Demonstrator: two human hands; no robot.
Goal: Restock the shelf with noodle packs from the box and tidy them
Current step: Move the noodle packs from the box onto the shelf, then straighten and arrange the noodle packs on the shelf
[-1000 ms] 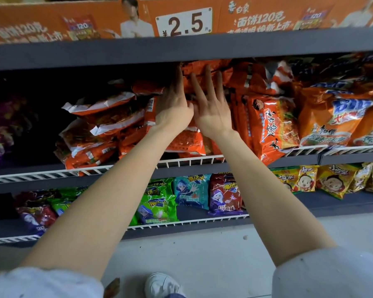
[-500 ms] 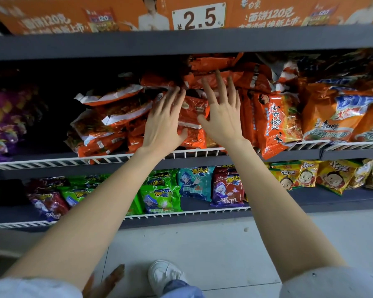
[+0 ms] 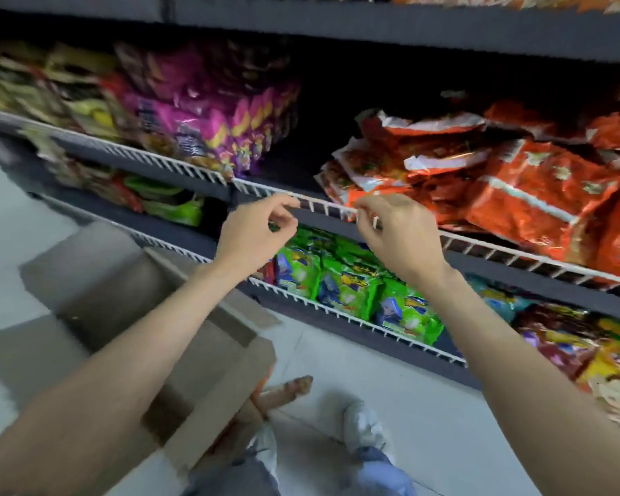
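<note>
Both hands hang empty before the white wire rail — left hand and right hand, fingers loosely curled. Crinkly orange noodle packs lie heaped on the shelf; the brown cardboard box sits below — blurred.

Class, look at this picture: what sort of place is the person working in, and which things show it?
Most likely a small shop aisle: tiered shelves with white wire rails, rows of orange noodle packs and green snack packs, and a cardboard box on the floor.
</note>
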